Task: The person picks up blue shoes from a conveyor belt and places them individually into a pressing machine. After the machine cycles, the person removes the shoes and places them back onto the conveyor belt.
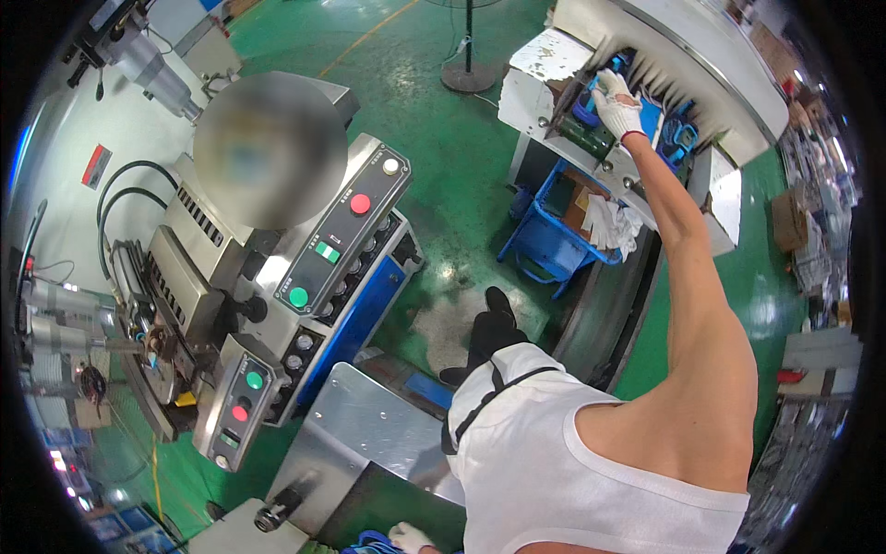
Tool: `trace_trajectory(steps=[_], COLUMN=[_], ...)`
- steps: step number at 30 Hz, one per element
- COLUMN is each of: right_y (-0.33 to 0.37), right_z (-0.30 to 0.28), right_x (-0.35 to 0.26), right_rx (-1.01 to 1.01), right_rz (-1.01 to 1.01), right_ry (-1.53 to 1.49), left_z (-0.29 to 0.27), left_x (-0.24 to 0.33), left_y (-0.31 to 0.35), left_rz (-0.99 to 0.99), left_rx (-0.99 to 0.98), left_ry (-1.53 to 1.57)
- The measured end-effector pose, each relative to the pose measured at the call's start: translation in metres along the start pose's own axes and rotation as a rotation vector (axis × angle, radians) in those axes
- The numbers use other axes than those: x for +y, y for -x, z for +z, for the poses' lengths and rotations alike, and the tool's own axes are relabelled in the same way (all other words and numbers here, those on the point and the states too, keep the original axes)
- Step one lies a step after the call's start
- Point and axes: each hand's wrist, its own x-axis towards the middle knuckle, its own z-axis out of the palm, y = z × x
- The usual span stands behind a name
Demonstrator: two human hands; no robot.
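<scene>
My right hand, in a white knit glove with a red cuff, reaches far out to the upper right. Its fingers bend down among blue looped pieces, in front of a row of pale bristles. What lies under the fingers is hidden. Low at the bottom edge is my left hand, also gloved in white, its fingers curled beside a bundle of blue looped pieces. The picture's rim cuts off that arm, and its grip is hard to make out.
A machine with two button panels stands at left, beside a bare metal cover. Under the bristled housing sits a blue crate with white gloves hanging over it. A fan stand rises from the green floor.
</scene>
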Motion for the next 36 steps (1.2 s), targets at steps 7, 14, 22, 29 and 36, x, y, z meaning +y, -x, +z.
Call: trace_trajectory(steps=[7,14,22,29,36], right_y=[0.151,0.137,0.109,0.115,0.111], right_z=[-0.063,-0.032,-0.024,-0.007,-0.017], right_x=[-0.075,0.024,0.033,0.048,0.045], right_rx=[0.075,-0.189,-0.235,0.020,-0.094], right_rz=[-0.446,-0.229,-0.174,-0.353,-0.281], right_ry=[-0.117,0.544,0.273,0.334,0.357], left_z=[0.075,0.115,0.094,0.127,0.172], left_x=[0.157,0.284,0.310,0.261,0.262], left_y=[0.002,0.004,-0.019,-0.054,-0.039], left_rz=[-0.044,0.281,0.226,-0.077,-0.182], left_rx=[-0.520,-0.776,-0.537,-0.444,-0.427], left_ry=[0.367,0.286,-0.217,-0.366,-0.291])
